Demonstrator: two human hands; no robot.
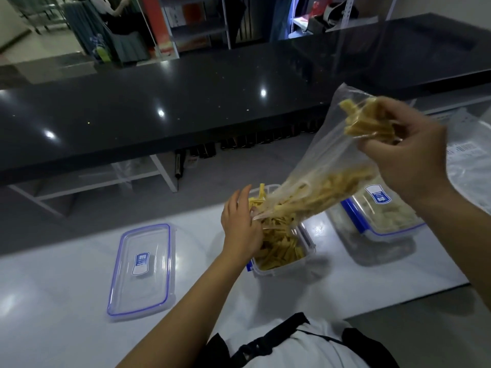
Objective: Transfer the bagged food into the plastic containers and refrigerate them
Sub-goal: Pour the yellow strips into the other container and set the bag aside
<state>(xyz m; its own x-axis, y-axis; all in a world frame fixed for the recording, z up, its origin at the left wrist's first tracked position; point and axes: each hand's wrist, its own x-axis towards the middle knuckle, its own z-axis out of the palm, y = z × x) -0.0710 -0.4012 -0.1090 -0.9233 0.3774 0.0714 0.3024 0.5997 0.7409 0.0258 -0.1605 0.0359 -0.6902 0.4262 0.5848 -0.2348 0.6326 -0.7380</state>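
I hold the clear bag (332,166) tilted over the open container (281,248), which sits near the middle of the white worktop (66,274), so the yellow food strips (281,251) slide down into it. My right hand (406,160) is raised high at the bag's closed end, its grip curled round the plastic and a clump of strips bunched inside, which keeps the bag steep enough to empty. My left hand (239,229) is low at the bag's mouth, right over the container, fingers pinching the plastic edge to steer the flow so nothing spills onto the worktop. Many strips already lie in the container, a good share is still in the bag, so I judge this pour about half done. The container's lid (142,269) lies flat towards the left of the worktop, out of the way until I need it. A second container (382,211), already lidded and filled, waits towards the right edge, under my right forearm. Another bag (467,166) lies flat beyond it at the far right.
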